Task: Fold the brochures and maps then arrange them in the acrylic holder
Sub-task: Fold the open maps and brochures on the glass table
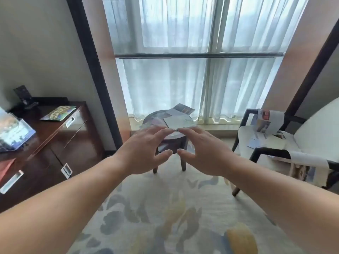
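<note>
Reaching forward, the left hand (pixel 145 149) and right hand (pixel 203 151) are spread and hold nothing — the acrylic holder (pixel 16 131) stands well apart on the dresser (pixel 55 131). Lift one sheet from the brochures (pixel 178 121) heaped on the round table (pixel 149 115) beyond — square its edges before creasing.

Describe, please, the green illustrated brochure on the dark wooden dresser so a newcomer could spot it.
Find the dark wooden dresser at the room's left. Near its top's far right corner lies the green illustrated brochure. Unlike the papers standing in the clear acrylic holder nearer the camera, it lies flat.
</note>
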Demonstrator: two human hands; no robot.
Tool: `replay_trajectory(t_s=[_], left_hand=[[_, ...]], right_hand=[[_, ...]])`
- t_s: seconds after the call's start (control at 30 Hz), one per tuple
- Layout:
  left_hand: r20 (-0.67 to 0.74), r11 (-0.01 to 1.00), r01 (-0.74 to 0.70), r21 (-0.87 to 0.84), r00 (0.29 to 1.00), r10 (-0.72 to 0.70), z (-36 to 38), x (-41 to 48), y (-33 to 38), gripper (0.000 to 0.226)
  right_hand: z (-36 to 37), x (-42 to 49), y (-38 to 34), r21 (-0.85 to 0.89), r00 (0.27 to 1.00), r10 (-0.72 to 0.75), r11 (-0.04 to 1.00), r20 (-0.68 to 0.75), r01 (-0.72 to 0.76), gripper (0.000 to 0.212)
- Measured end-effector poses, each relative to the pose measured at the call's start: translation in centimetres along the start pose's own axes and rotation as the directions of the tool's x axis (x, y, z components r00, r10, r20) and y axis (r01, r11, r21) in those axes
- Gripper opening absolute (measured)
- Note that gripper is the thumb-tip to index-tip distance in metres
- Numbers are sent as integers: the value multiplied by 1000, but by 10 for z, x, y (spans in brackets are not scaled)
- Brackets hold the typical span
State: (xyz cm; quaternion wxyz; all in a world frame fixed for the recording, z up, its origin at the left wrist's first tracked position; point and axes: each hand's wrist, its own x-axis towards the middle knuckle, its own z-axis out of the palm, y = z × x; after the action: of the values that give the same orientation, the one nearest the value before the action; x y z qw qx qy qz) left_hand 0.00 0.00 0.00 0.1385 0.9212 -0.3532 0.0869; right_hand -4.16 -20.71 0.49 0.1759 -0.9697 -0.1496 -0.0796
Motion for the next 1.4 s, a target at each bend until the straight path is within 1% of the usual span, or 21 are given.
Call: replay_trajectory(t_s=[0.1, 0.17, 0.37, 0.43, 0.57, 0.67, 0.77, 0.87, 1.03, 1.13, 1.27, 1.4], left_hand=[[9, 998, 57, -29, 998, -57, 10, 37, -31, 66], [41, 995, 83, -49, 996, -81, 23, 66, -58, 65], [36, 996, 45, -72, 998, -42, 49, 153, -147, 62], [48, 997, 24, -74, 999, -21, 51, 183, -175, 61], [18, 994, 7, -113, 1000, -5, 49, 242, -222, 60], [51, 991, 11, -135, 999, -4, 57, 276, -250, 60], [75, 989, 23, -143, 997, -12, 73, 310, -276, 61], [112, 990, 42, -137, 993, -26, 93, 344, -299, 61], [147, 987, 92, -135, 987, -72, 131, 409, -333, 62], [205, 982, 138, -130, 973, -110, 152, 448, -348, 63], [226, 972, 185, -145, 963, -149, 177, 494, -364, 62], [274, 967, 208, -144, 948, -163, 199, 527, -381, 62]], right_hand=[[9, 44, 23, 26, 999, 36, 999, -7, -36, 68], [21, 81, 39, 37, 997, 64, 997, 34, -65, 68], [52, 184, 73, 28, 994, 103, 994, 29, -104, 67], [56, 217, 82, 32, 991, 127, 991, 39, -128, 66], [60, 281, 102, 18, 988, 150, 988, 36, -150, 66], [65, 322, 120, 14, 984, 171, 985, 45, -172, 67], [76, 361, 145, 27, 982, 185, 982, 38, -187, 66], [91, 396, 175, 29, 979, 189, 981, 80, -192, 68], [111, 458, 240, 72, 980, 176, 980, 98, -183, 69], [118, 491, 280, 88, 974, 178, 978, 144, -191, 68], [128, 530, 329, 96, 966, 179, 975, 188, -200, 68], [141, 559, 362, 100, 956, 189, 971, 225, -216, 69]])
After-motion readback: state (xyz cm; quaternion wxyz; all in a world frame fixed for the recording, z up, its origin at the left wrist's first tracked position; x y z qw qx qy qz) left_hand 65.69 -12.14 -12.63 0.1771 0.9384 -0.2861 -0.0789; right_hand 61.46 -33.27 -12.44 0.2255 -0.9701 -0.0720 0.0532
